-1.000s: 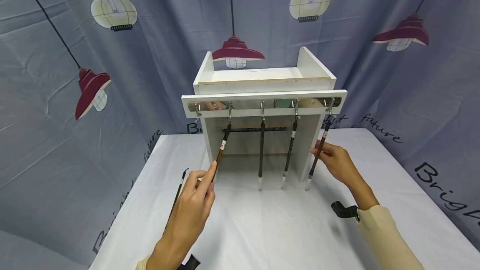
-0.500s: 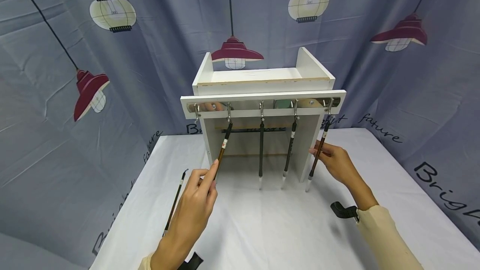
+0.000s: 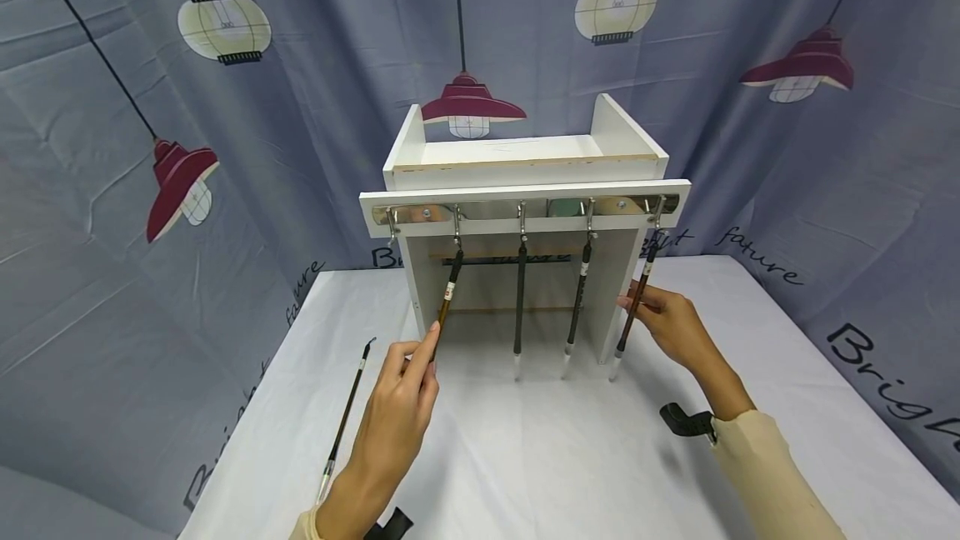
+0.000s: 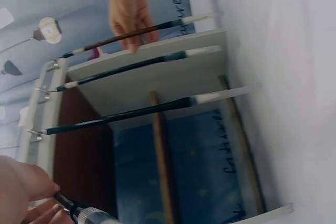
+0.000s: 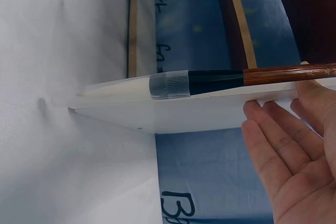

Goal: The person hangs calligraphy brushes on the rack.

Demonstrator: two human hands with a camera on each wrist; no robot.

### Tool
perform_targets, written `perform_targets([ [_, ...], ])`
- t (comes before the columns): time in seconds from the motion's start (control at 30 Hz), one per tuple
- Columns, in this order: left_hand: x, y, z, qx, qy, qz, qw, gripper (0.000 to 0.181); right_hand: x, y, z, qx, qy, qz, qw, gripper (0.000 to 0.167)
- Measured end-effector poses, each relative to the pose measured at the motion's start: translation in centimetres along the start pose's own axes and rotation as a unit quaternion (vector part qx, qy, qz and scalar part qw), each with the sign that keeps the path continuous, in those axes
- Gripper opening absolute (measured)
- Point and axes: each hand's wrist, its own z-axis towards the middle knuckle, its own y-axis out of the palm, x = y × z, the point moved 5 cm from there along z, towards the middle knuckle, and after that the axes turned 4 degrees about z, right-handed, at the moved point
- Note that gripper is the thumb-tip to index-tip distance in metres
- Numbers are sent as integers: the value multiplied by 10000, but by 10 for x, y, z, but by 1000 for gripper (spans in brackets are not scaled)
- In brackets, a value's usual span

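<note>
My left hand (image 3: 397, 407) pinches a brown brush (image 3: 448, 294) whose dark top end is at the second hook (image 3: 457, 223) from the left; whether its loop is on the hook cannot be told. At the rack's right side panel (image 5: 184, 113), my right hand (image 3: 670, 319) touches the panel edge with its fingers, behind a hanging brown brush (image 3: 636, 302). Two dark brushes, one at the middle (image 3: 521, 298) and one beside it (image 3: 578, 298), hang from hooks with their covered tips down.
Another brush (image 3: 348, 415) lies on the white table (image 3: 525, 473), left of my left hand. The white rack (image 3: 525, 193) has an upper shelf (image 3: 517, 148), and its leftmost hook (image 3: 392, 225) holds no brush. A patterned curtain (image 3: 337, 107) stands behind.
My left hand has shifted slightly right, its brush top staying close to the second hook. More of the brush on the table shows. The right hand has stayed at the panel.
</note>
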Motion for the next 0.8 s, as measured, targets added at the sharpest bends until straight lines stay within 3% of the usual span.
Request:
perform_targets([
  [0.4, -12, 34, -8, 8, -283, -246, 9993, 65, 1, 1, -1, -50, 48, 10, 10000, 69],
  [0.8, -20, 61, 2, -170, -692, -509, 9962, 63, 1, -1, 0, 1, -32, -23, 10000, 66],
])
